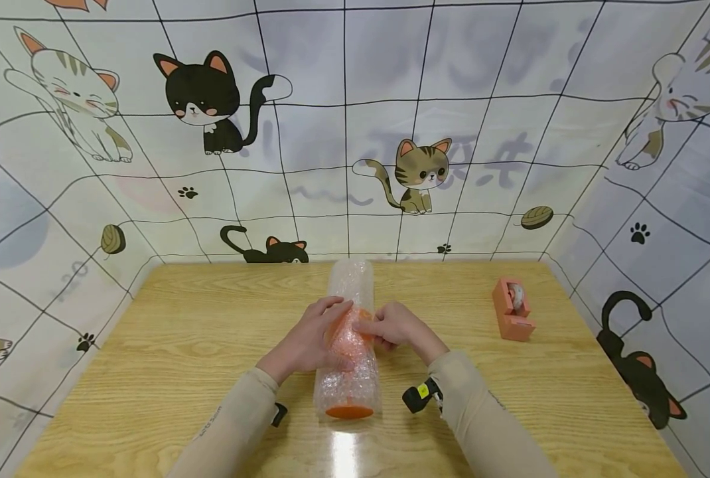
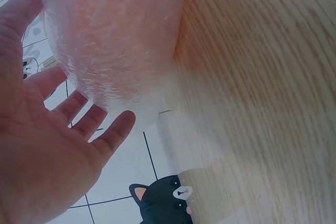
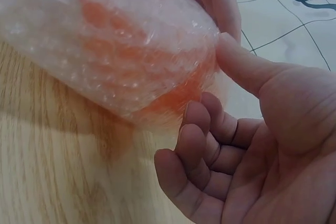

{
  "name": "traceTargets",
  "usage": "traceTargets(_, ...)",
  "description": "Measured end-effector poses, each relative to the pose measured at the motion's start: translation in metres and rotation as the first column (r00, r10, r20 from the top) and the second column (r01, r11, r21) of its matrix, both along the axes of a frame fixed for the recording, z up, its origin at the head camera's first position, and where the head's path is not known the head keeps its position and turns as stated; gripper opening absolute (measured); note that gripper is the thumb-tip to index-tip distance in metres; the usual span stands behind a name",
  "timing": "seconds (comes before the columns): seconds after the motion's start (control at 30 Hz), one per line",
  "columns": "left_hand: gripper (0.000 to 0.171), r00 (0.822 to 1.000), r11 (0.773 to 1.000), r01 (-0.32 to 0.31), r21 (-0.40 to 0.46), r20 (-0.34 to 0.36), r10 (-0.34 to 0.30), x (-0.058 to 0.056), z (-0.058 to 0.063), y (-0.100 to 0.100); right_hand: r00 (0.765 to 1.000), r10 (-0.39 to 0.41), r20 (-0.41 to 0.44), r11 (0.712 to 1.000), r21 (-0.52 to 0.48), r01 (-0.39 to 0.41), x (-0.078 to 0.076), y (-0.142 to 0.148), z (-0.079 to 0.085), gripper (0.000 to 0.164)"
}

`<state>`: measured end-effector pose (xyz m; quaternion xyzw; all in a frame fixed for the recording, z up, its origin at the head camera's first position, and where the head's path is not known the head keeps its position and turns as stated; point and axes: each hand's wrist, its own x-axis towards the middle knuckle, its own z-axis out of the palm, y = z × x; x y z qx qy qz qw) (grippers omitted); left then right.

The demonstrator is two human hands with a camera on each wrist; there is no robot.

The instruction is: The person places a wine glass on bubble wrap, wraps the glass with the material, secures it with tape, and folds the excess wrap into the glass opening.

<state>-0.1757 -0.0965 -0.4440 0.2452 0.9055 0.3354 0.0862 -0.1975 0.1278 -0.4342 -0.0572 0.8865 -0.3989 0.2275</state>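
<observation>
In the head view we see an orange object (image 1: pixel 349 412) rolled in clear bubble wrap (image 1: pixel 352 282), lying lengthwise in the middle of the wooden table (image 1: pixel 212 312). Its round orange end faces the near side, while the clear far part of the wrap runs to the table's far edge. This end shows plainly only from the head; the left wrist view gives us a pale pink bulge, and the right wrist view a stronger orange through the bubbles.

Our left hand (image 1: pixel 310 342) rests on the left side of the roll. The left wrist view adds that its fingers are spread and fairly straight, with the wrap between them and the thumb; it is loosely cupped rather than clenched.

Our right hand (image 1: pixel 399 325) is at the right side of the roll. From the head its curled fingers are partly hidden, but the right wrist view shows the thumb tip touching the wrap and the fingers bent below it, with a gap between. Whether they pinch the plastic, we cannot tell. The same view shows part of our left hand across the roll.

Only the head view takes in the pink tape dispenser (image 1: pixel 513 312), well apart on the far right of the table, and the black wrist camera (image 1: pixel 417 396) beside our right sleeve (image 1: pixel 480 411).
</observation>
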Motion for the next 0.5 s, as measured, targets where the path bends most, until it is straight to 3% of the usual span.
traceTargets(0.5,0.106,1.000,1.000,0.008,0.007,-0.014,-0.007,-0.001,-0.004,0.002,0.999,-0.025,-0.030,0.998,-0.050,0.024,0.000,0.008,-0.023,0.050)
